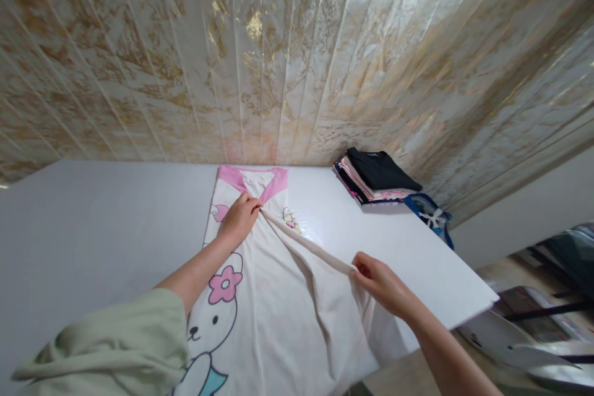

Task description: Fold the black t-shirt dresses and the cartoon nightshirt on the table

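A cream garment (pixel 278 297) with a pink neckline and a printed cartoon animal lies partly over the white table (pixel 116 229), its lower part reaching toward me. Just below the neckline, my left hand (pixel 241 216) pinches the cloth. Farther right and nearer to me, my right hand (pixel 378 281) grips the garment's edge and lifts it off the table. Between both hands that edge is pulled into a taut slanting line, with loose folds hanging under it. The fingertips of both hands are closed on the fabric.
A stack of folded clothes (pixel 375 176), black on top, sits at the table's back right. Beside it lies a blue-edged bag (pixel 431 219) with a white bow. Gold-patterned curtains (pixel 260 55) hang behind. The table's right corner (pixel 494 298) juts out above the floor.
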{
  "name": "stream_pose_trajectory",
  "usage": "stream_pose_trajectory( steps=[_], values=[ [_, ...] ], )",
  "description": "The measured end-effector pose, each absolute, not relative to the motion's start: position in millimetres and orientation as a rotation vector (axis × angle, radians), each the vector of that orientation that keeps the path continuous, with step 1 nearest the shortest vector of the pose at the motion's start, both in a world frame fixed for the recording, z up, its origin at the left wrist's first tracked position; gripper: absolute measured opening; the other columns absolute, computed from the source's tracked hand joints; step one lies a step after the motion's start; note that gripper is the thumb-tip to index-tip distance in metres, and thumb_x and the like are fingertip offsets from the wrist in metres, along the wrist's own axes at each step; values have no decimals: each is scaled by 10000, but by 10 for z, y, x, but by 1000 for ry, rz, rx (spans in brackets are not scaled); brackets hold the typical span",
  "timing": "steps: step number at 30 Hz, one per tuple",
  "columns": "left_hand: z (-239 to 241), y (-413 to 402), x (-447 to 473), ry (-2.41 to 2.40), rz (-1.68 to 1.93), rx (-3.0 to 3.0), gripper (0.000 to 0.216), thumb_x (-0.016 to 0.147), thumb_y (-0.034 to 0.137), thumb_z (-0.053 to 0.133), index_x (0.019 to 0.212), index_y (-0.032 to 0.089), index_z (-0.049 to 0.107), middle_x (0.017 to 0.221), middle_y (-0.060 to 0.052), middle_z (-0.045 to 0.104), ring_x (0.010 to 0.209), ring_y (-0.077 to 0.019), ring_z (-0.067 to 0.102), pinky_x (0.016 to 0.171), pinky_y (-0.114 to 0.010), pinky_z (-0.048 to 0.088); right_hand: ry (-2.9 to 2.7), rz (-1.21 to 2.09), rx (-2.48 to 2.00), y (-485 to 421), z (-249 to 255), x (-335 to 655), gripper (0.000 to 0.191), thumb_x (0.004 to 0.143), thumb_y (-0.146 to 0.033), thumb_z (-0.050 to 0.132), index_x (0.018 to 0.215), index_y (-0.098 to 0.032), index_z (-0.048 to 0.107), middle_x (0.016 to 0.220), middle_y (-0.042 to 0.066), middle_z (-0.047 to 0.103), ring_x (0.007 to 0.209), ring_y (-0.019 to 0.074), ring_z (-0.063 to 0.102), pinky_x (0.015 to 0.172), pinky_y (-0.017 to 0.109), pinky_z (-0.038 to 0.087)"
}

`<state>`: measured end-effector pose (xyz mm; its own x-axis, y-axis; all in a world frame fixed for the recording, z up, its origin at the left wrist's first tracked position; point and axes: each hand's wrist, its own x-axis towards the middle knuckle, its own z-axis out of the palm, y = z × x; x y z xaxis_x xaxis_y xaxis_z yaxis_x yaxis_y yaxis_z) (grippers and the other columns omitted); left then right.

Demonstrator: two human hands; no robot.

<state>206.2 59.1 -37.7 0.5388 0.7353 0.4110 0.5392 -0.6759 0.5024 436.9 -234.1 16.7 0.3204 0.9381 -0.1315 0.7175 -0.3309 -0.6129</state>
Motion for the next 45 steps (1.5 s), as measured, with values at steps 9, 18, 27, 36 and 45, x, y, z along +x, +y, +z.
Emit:
stream_pose_trajectory(
  steps=[9, 18, 27, 36, 45],
  values=[
    [-337, 567, 2061, 1061, 879, 2410, 269, 857, 157, 443, 926, 226, 693, 979, -39, 568, 888, -186, 605, 799, -298, 484, -1488, 1215, -1585, -2392, 868, 3503, 177, 882, -364, 569, 874, -190, 538, 701, -42, 456, 624, 93, 385, 550, 205, 293],
    [-247, 500, 2078, 1213, 845, 2324, 223, 885, 197, 460, 981, 219, 659, 1013, -32, 593, 899, -157, 623, 816, -265, 486, -1855, 1190, -1736, -2382, 147, 2895, 346, 736, -142, 585, 1055, -257, 650, 801, -26, 641, 698, 100, 532, 626, 170, 365],
    [-276, 609, 2208, 1434, 756, 2237, 61, 778, 282, 619, 786, 221, 617, 972, -41, 570, 849, -206, 622, 766, -317, 476, -1725, 1387, -1766, -2501, 185, 2955, 305, 725, -189, 643, 1025, -243, 657, 651, -64, 521, 564, 70, 439, 503, 142, 299],
    [-361, 830, 2161, 1371, 799, 2170, 31, 769, 198, 576, 766, 201, 607, 905, -14, 584, 777, -144, 589, 764, -261, 480, -1820, 1354, -1706, -2599, 209, 2965, 297, 752, -171, 661, 1037, -253, 663, 668, -66, 553, 607, 76, 498, 556, 154, 339],
    [-376, 828, 2138, 1287, 874, 2143, 128, 783, 189, 548, 885, 185, 625, 965, -27, 621, 764, -125, 607, 774, -253, 503, -1803, 817, -1764, -2436, 316, 3049, 295, 941, -285, 490, 1186, -223, 641, 1126, 72, 673, 1046, 186, 598, 932, 324, 455]
  ],
)
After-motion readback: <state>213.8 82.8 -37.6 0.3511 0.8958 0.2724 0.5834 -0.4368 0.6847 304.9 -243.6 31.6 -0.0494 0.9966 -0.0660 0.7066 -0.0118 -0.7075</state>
